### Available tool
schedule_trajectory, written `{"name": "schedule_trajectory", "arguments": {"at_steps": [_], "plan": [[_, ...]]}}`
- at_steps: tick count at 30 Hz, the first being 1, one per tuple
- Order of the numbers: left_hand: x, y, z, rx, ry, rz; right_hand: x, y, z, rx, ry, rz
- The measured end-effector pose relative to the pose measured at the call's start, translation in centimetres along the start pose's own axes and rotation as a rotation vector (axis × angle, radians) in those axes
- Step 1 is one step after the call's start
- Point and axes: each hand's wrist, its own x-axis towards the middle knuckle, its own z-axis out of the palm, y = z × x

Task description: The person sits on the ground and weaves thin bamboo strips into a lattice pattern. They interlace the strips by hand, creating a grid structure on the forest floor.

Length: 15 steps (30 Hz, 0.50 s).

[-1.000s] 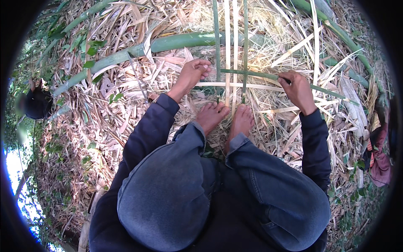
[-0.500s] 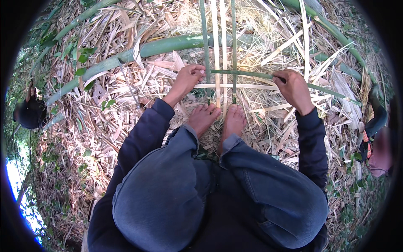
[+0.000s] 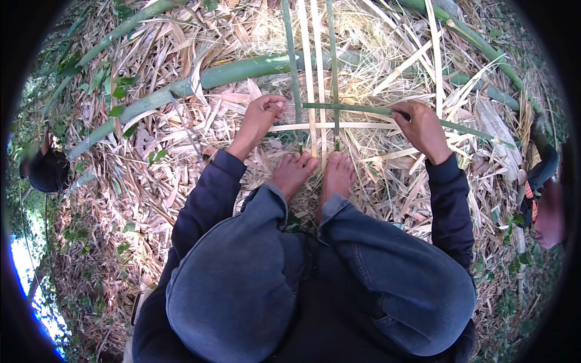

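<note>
My right hand [image 3: 420, 127] pinches a green bamboo strip [image 3: 357, 108] that runs crosswise, its far right end slanting down past the hand. Beside that strip's left end is my left hand [image 3: 260, 124], empty, with loosely bent fingers and a small gap to the strip. Lengthwise strips run toward my bare feet: a green one [image 3: 293, 66] on the left, two pale ones, the left pale strip [image 3: 309, 72] among them, and another green one [image 3: 335, 66] on the right. A pale crosswise strip [image 3: 363, 125] lies across them, nearer my feet [image 3: 295, 173].
A thick green bamboo pole [image 3: 242, 68] lies beyond the strips, and another pole [image 3: 478, 41] slants at far right. Loose pale strips [image 3: 411, 66] lie about on dry leaf litter [image 3: 175, 151]. Other people are at the left edge [image 3: 48, 169] and right edge [image 3: 541, 206].
My left hand has moved a little left, away from the crosswise green strip's end. My right hand keeps its hold on that strip, nearly in place.
</note>
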Motion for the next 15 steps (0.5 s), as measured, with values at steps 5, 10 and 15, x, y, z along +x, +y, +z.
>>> {"name": "schedule_trajectory", "arguments": {"at_steps": [5, 10, 15], "plan": [[-1.4, 1.5, -1.1, -0.044, 0.077, 0.023, -0.2, -0.5, -0.4, 0.028, -0.014, 0.059], [-2.2, 1.3, -2.0, -0.055, 0.109, 0.025, -0.4, -0.6, -0.6, 0.016, -0.045, 0.098], [-2.3, 1.4, -1.3, -0.045, 0.115, 0.02, -1.0, 0.1, -0.6, 0.023, -0.011, 0.07]]}}
